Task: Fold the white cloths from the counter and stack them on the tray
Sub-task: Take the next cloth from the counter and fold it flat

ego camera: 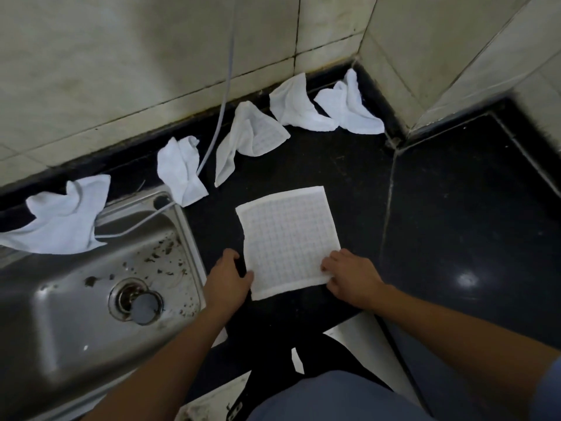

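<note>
Head view: a flat white checked cloth (288,238) lies at frame centre on the black counter (455,208). The left hand (227,278) has its thumb against the cloth's lower-left edge; whether it grips, I cannot tell. The right hand (349,278) pinches the lower-right corner with bent fingers. Five crumpled white cloths (252,135) line the wall, from mid-left to upper right

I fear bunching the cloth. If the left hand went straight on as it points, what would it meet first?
The left hand would likely run onto the flat white checked cloth, whose near left edge its thumb touches.
</note>
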Available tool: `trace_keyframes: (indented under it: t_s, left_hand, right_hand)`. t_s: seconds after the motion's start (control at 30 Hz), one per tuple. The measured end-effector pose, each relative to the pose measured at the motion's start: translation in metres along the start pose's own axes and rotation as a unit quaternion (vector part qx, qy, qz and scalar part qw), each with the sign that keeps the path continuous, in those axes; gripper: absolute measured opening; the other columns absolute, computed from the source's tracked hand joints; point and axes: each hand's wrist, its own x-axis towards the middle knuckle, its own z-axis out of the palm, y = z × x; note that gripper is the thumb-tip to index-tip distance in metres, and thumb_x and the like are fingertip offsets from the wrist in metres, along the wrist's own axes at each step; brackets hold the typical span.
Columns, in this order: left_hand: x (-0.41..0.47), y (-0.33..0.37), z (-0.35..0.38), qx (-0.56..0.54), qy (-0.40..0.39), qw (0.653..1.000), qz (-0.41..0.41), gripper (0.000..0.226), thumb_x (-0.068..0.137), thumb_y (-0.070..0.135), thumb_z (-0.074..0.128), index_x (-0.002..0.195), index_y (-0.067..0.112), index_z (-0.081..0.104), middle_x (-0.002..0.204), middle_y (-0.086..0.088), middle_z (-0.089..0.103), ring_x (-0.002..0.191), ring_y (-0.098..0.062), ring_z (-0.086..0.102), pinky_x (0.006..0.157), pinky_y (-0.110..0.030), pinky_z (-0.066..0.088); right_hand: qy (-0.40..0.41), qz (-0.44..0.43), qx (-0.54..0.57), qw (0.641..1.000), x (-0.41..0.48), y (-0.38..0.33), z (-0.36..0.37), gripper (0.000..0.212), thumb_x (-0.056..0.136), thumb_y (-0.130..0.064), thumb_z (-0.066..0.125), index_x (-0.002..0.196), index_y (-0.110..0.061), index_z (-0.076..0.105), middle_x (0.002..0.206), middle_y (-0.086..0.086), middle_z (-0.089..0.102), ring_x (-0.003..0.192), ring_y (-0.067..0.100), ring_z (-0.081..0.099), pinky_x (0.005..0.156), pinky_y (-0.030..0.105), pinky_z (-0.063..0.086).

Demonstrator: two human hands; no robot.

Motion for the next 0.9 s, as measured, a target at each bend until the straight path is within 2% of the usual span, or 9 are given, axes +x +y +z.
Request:
trace_keyframes:
  t_s: [0.07, 0.17, 0.33, 0.47, 0.53, 0.63, 0.7, 0.77, 0.9]
  left_hand:
    - [0.021, 0.010, -0.005, -0.063, 0.033, 0.997, -0.031, 0.034, 0.086, 0.035, 0.064, 0.106, 0.007, 0.057, 0.092, -0.008, 0.064, 0.081, -0.024, 0.062, 0.067, -0.030, 0.048]
    - [0.069, 0.023, -0.013, -0.204, 0.016, 0.971, -0.123, 0.043, 0.085, 0.041, 0.061, 0.080, -0.001, 0.065, 0.072, -0.014, 0.069, 0.062, -0.030, 0.068, 0.063, -0.044, 0.059]
    - [0.122, 0.031, -0.008, -0.093, -0.011, 0.989, -0.118, 0.047, 0.064, 0.046, 0.065, 0.089, 0.006, 0.062, 0.084, -0.013, 0.067, 0.072, -0.031, 0.067, 0.068, -0.044, 0.058]
    - [0.105, 0.036, -0.016, -0.033, 0.099, 0.992, -0.066, 0.023, 0.083, 0.025, 0.058, 0.094, 0.005, 0.054, 0.088, -0.010, 0.061, 0.079, -0.029, 0.059, 0.064, -0.036, 0.048]
    - [0.085, 0.037, -0.019, 0.001, 0.120, 0.993, -0.010, 0.020, 0.086, 0.026, 0.060, 0.095, 0.011, 0.050, 0.082, -0.005, 0.056, 0.075, -0.025, 0.056, 0.063, -0.034, 0.045]
    - [0.046, 0.032, -0.008, 0.062, 0.032, 0.988, 0.137, 0.014, 0.087, 0.028, 0.060, 0.095, 0.017, 0.054, 0.084, -0.001, 0.060, 0.076, -0.020, 0.059, 0.068, -0.034, 0.050]
    - [0.011, 0.027, 0.008, 0.106, -0.060, 0.964, 0.238, 0.018, 0.088, 0.031, 0.059, 0.100, 0.018, 0.058, 0.096, -0.001, 0.060, 0.086, -0.019, 0.058, 0.074, -0.034, 0.049]
    - [-0.014, 0.019, 0.028, 0.151, -0.113, 0.936, 0.297, 0.033, 0.084, 0.038, 0.061, 0.110, 0.017, 0.056, 0.108, -0.002, 0.056, 0.097, -0.020, 0.054, 0.077, -0.036, 0.048]
    - [-0.020, 0.010, 0.046, 0.210, -0.047, 0.926, 0.310, 0.031, 0.073, 0.035, 0.069, 0.093, 0.014, 0.058, 0.092, -0.005, 0.055, 0.082, -0.022, 0.054, 0.061, -0.035, 0.047]
  right_hand:
    - [0.052, 0.013, 0.019, 0.998, 0.014, 0.000, -0.017, 0.035, 0.089, -0.026, 0.052, 0.123, -0.019, 0.057, 0.120, 0.001, 0.055, 0.112, 0.020, 0.050, 0.074, 0.030, 0.044]
    - [0.072, 0.023, -0.010, 0.997, 0.050, 0.004, -0.036, 0.045, 0.093, -0.025, 0.049, 0.138, -0.019, 0.046, 0.144, 0.005, 0.042, 0.127, 0.023, 0.041, 0.088, 0.035, 0.047]
    - [-0.054, 0.049, -0.075, 0.995, 0.073, 0.006, -0.027, 0.061, 0.097, -0.028, 0.040, 0.152, -0.024, 0.013, 0.162, 0.004, -0.003, 0.148, 0.022, 0.003, 0.112, 0.049, 0.028]
    - [-0.042, 0.059, -0.062, 0.995, 0.063, 0.008, -0.025, 0.060, 0.097, -0.029, 0.041, 0.151, -0.023, 0.015, 0.162, 0.005, -0.001, 0.148, 0.022, 0.003, 0.113, 0.050, 0.024]
    - [0.027, 0.037, -0.068, 0.997, 0.052, 0.007, -0.025, 0.053, 0.093, -0.029, 0.048, 0.144, -0.020, 0.036, 0.155, 0.010, 0.024, 0.141, 0.027, 0.026, 0.106, 0.046, 0.033]
    - [0.062, -0.060, -0.098, 0.991, 0.026, -0.003, -0.013, 0.034, 0.075, -0.026, 0.065, 0.107, -0.016, 0.064, 0.104, 0.008, 0.062, 0.093, 0.026, 0.060, 0.069, 0.036, 0.048]
    - [0.019, -0.080, -0.123, 0.989, 0.010, -0.010, 0.001, 0.035, 0.050, -0.021, 0.078, 0.082, -0.014, 0.064, 0.075, 0.005, 0.059, 0.064, 0.023, 0.059, 0.045, 0.027, 0.036]
    - [0.005, -0.064, -0.132, 0.989, 0.005, -0.012, 0.010, 0.042, 0.035, -0.017, 0.083, 0.070, -0.014, 0.061, 0.063, 0.003, 0.055, 0.050, 0.021, 0.054, 0.040, 0.023, 0.023]
    - [0.043, -0.060, -0.104, 0.992, 0.008, -0.003, 0.010, 0.031, 0.049, -0.022, 0.079, 0.067, -0.015, 0.055, 0.063, 0.002, 0.054, 0.052, 0.020, 0.055, 0.037, 0.025, 0.026]
